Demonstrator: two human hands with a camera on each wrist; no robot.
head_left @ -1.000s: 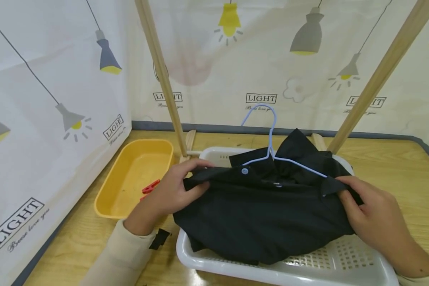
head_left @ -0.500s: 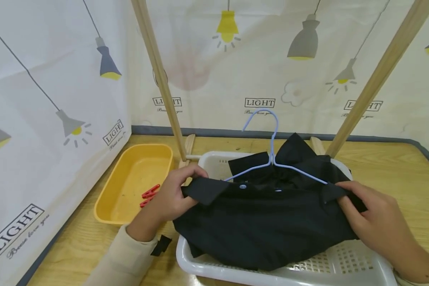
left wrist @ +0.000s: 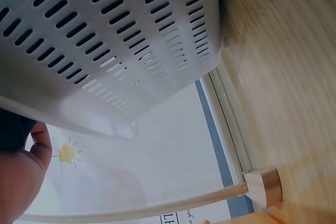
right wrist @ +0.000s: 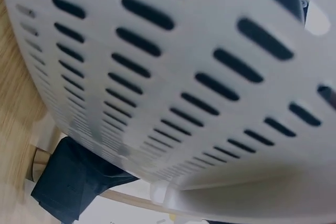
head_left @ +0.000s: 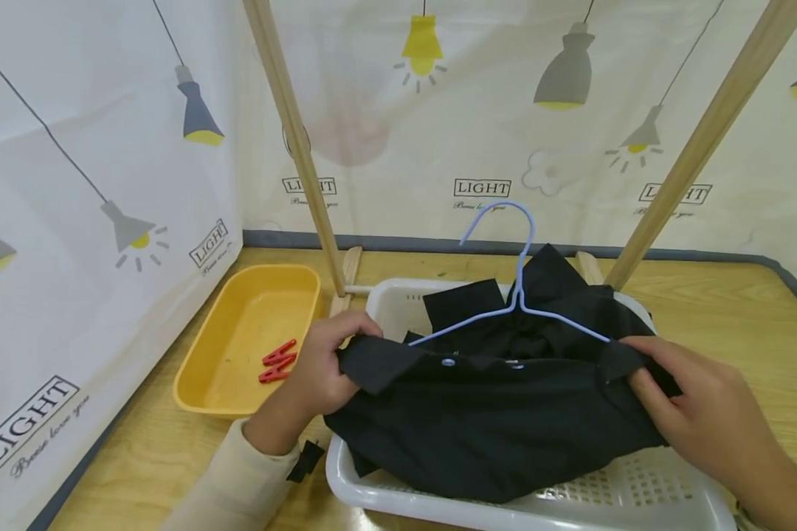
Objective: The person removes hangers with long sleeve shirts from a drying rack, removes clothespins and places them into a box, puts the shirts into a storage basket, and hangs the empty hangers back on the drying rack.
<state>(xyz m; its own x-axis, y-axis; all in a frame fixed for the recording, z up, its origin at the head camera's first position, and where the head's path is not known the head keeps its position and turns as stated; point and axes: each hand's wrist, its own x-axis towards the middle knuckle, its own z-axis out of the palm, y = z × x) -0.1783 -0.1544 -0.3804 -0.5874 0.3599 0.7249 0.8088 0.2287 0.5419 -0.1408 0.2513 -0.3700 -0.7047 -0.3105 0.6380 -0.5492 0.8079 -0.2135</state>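
Observation:
A black shirt (head_left: 498, 428) with pale buttons lies bunched over the white laundry basket (head_left: 432, 509). Its top edge is stretched between both hands. At the left, my left hand (head_left: 319, 365) grips a folded flap of the shirt, thumb in front. My right hand (head_left: 700, 413) pinches the shirt's right side near one end of the light blue hanger (head_left: 519, 299). The hanger's hook stands up, and its arms run down into the shirt's opening; both ends are hidden by cloth. In the left wrist view, my left hand (left wrist: 26, 171) holds dark cloth beside the basket rim.
Left of the basket stands a yellow tray (head_left: 239, 369) holding red clothespins (head_left: 279, 361). Wooden posts (head_left: 299, 140) of a rack rise behind on both sides. A printed lamp-pattern sheet (head_left: 398, 147) covers the back and left. The right wrist view is mostly the slotted basket wall (right wrist: 131, 77).
The left hand has drawn the shirt's left flap down over its edge, closing its fingers more. The hanger has slid right, baring more of its left arm. The right hand stays nearly still.

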